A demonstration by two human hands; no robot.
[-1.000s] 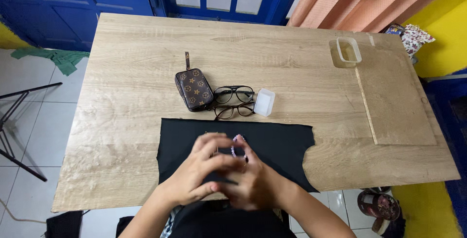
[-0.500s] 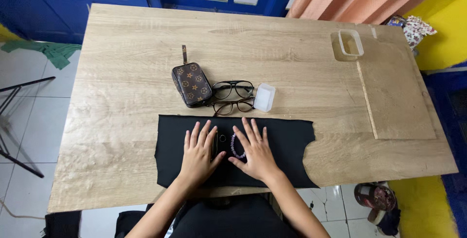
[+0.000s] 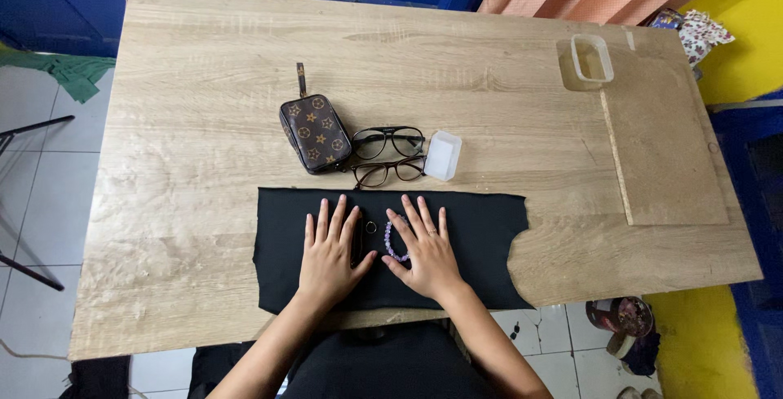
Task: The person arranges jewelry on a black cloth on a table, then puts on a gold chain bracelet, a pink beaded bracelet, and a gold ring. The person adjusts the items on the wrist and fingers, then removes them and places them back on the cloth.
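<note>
Black cloth (image 3: 481, 228) lies flat along the near edge of the wooden table (image 3: 204, 121), and both hands press down on it, side by side, in the head view. On that cloth the left hand (image 3: 330, 252) rests palm down with fingers spread and straight, grasping nothing; a small dark object (image 3: 357, 241) peeks out from under its thumb side, too hidden to tell what it is. Just beside it the right hand (image 3: 426, 250) also lies flat and unclenched, its thumb side touching a purple bead bracelet (image 3: 390, 240) that curves partly under the palm. Between the two hands, on the cloth, sits a small ring (image 3: 371, 227), apart from both. Beyond the cloth's far edge a brown patterned pouch (image 3: 315, 132) with a strap lies on the bare wood, and just right of it are two pairs of glasses, a black-framed pair (image 3: 389, 141) and a brown-framed pair (image 3: 389, 171) nearer the cloth. A small translucent box (image 3: 444, 155) lies just beside them. Far off at the right, a clear plastic container (image 3: 591, 59) stands near a thin wooden board (image 3: 665, 146) lying on the tabletop. The ragged right end of the cloth stops short of that board.
</note>
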